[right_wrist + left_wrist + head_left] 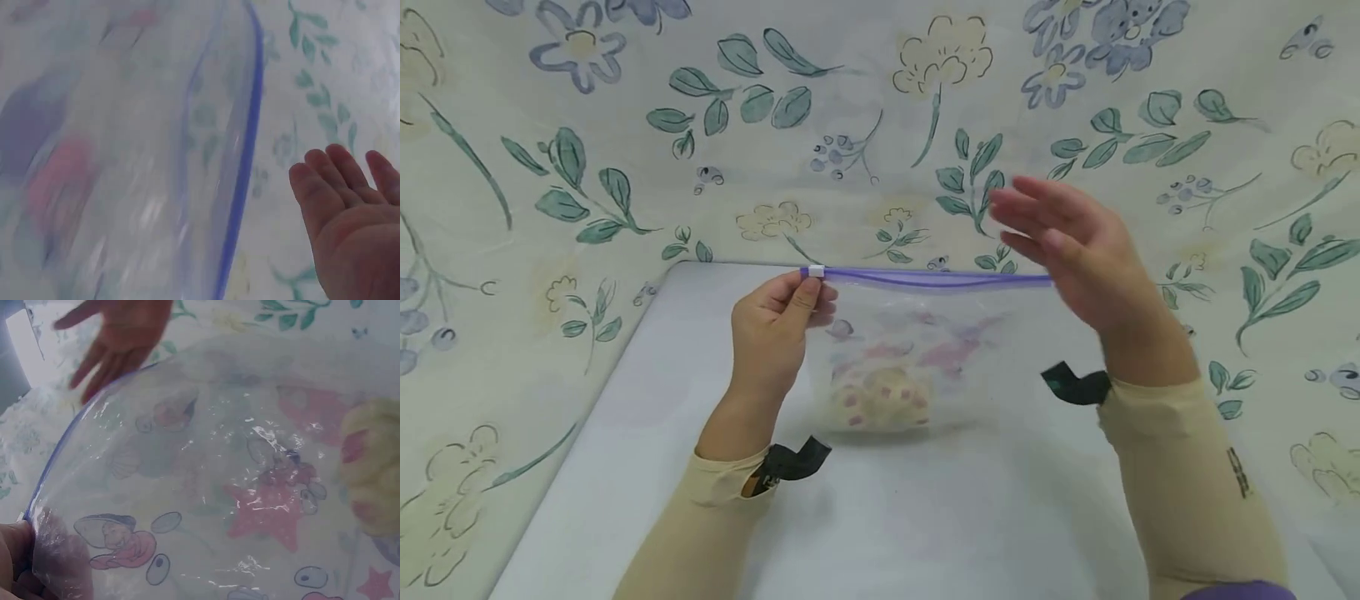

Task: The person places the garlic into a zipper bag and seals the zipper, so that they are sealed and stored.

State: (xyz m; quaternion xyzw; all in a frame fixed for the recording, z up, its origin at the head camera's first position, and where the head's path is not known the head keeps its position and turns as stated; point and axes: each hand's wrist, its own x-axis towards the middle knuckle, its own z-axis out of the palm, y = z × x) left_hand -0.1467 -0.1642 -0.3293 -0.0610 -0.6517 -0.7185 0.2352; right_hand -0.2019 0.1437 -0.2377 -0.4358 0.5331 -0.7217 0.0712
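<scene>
A clear zip bag (985, 358) with printed pink and purple figures hangs above the white table, its purple zip edge uppermost. My left hand (778, 325) pinches the bag's upper left corner, just below the white slider (816, 271). Inside, at the bottom left, lies a pale yellow lump with pink patches (883, 400); its kind I cannot tell. My right hand (1086, 254) is raised at the bag's upper right, fingers extended and holding nothing. In the right wrist view, a gap separates that hand (356, 225) from the zip edge, where the two purple strips stand apart.
Beneath the bag spreads a white tabletop (647, 392). Behind it hangs a pale cloth (865, 192) printed with flowers and leaves. Black straps (1075, 385) stick out from both sleeve cuffs.
</scene>
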